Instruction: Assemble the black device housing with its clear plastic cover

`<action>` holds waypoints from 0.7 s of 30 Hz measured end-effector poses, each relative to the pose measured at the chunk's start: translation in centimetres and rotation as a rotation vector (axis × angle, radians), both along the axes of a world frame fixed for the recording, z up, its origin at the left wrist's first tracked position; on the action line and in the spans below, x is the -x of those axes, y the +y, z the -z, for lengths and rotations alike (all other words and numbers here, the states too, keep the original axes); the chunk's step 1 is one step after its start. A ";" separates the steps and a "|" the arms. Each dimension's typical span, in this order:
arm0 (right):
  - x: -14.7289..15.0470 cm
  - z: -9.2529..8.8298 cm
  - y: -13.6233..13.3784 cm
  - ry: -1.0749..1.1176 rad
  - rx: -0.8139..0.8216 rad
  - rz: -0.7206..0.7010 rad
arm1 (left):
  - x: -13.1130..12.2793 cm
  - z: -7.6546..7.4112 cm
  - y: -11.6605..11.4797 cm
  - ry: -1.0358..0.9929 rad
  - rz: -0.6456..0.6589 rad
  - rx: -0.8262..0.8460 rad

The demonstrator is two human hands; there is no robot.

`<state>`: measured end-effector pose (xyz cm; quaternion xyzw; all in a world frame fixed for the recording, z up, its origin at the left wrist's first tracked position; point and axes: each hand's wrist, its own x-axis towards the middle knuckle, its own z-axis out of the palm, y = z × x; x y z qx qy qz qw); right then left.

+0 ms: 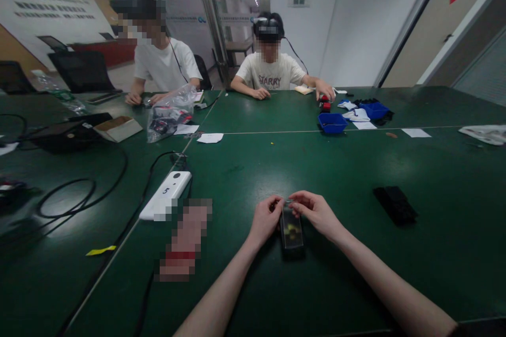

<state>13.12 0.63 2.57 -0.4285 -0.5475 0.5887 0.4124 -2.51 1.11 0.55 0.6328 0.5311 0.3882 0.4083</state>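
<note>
A small dark rectangular case (292, 237) with a glossy, window-like top lies lengthwise before me on the green table. Yellowish patches, perhaps contents or a reflection, show through or on its surface. My left hand (268, 218) is closed at the case's far left corner, with curled fingers and the thumb against it. From the right, my right hand (312, 210) bends over the same far end, its thumb and fingertips pinched together. A tiny pale bit shows between the two hands, too small to name. Off to the right lies a black fabric-like pouch (394, 204).
On the left are a white power bank (168, 195) marked 5, a blurred-out reddish object (190, 242), black cables (85, 197) and a yellow strip (101, 250). Farther off stand a plastic bag (169, 113), an open box (118, 129) and a blue tray (332, 123). Two people sit opposite.
</note>
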 end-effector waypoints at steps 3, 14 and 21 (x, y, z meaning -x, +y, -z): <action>0.0 0.0 0.0 -0.026 -0.019 0.000 | 0.0 0.0 0.0 -0.015 0.004 0.013; 0.0 -0.1 -0.2 -0.162 -0.090 0.002 | 0.0 -0.1 -0.1 -0.049 0.009 0.050; -0.3 -0.6 -0.4 -0.318 -0.221 -0.004 | 0.0 -0.1 -0.2 -0.099 0.016 0.103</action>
